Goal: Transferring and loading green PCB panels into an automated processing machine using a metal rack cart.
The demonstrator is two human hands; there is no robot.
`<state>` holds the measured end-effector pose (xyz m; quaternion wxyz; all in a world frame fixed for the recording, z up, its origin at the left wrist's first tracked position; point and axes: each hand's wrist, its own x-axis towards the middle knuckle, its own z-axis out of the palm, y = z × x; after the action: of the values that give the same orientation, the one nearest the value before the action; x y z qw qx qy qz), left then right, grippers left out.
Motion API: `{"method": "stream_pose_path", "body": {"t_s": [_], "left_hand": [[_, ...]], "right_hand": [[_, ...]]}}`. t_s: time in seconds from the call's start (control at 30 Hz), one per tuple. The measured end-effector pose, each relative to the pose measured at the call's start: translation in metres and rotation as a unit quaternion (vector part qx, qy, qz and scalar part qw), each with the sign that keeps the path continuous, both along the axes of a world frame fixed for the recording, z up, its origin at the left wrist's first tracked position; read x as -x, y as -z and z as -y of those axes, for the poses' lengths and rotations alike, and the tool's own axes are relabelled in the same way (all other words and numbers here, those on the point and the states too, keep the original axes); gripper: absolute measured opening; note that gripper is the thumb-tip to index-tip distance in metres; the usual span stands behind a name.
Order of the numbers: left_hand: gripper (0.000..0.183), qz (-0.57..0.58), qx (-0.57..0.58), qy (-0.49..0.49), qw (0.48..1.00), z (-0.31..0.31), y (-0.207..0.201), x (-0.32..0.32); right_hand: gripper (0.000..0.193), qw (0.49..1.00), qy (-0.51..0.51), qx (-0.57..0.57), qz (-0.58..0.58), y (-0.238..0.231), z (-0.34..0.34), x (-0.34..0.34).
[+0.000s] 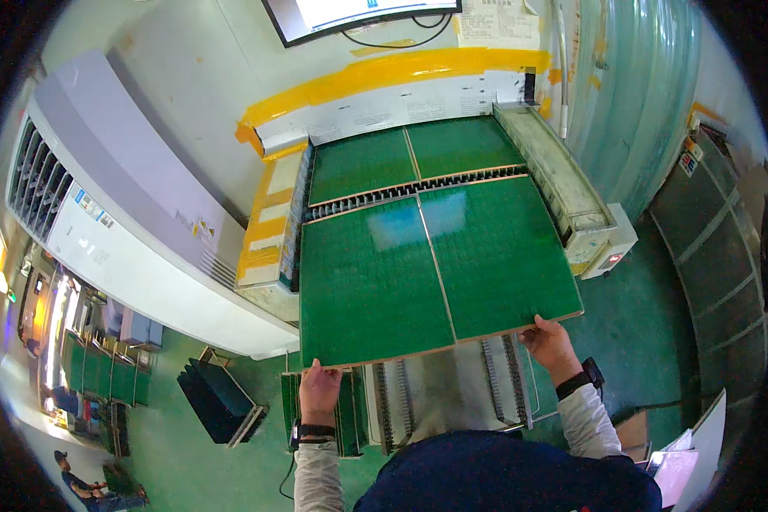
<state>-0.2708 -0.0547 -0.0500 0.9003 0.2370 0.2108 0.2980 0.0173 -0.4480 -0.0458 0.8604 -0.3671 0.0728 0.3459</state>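
Observation:
A large glossy green circuit board panel with a pale line down its middle lies in front of me, its far part over the machine's rollers. My left hand grips its near left corner, thumb on top and fingers under the edge. On the near edge, toward the right corner, my right hand holds it the same way. Farther in, a second green panel with a similar line rests in the machine. Between the two panels shows a strip of dark rollers.
Side housings flank the rollers, the left one yellow-taped. Below the panel stands a metal rack with toothed rails. A tall white air conditioner is at left, near a rack of dark panels. Another person sits far left.

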Motion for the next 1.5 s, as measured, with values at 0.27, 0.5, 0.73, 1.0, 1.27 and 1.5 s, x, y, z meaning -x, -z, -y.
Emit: {"method": "stream_pose_path", "body": {"t_s": [0.27, 0.5, 0.73, 1.0, 1.27, 1.5], "left_hand": [[0.010, -0.001, -0.013, -0.006, 1.000, -0.015, -0.001, -0.010], [0.012, -0.001, -0.027, 0.003, 1.000, -0.032, 0.013, -0.014], [0.014, -0.033, -0.033, -0.003, 0.999, -0.046, 0.012, -0.030], [0.017, 0.018, -0.025, 0.005, 1.000, -0.047, -0.001, -0.046], [0.017, 0.033, -0.033, 0.020, 0.999, -0.054, 0.003, -0.051], [0.018, 0.011, -0.020, 0.008, 1.000, -0.058, 0.002, -0.057]], "right_hand": [[0.019, 1.000, 0.006, -0.006, -0.023, 0.011, 0.005, -0.015], [0.018, 1.000, 0.005, 0.004, -0.026, 0.003, 0.001, -0.019], [0.018, 1.000, -0.009, 0.013, -0.010, 0.002, -0.005, -0.029], [0.016, 1.000, 0.010, 0.005, -0.006, 0.001, -0.015, -0.045], [0.018, 1.000, 0.007, 0.025, -0.005, -0.008, -0.023, -0.049], [0.019, 1.000, -0.006, 0.019, 0.002, 0.000, -0.022, -0.055]]}}
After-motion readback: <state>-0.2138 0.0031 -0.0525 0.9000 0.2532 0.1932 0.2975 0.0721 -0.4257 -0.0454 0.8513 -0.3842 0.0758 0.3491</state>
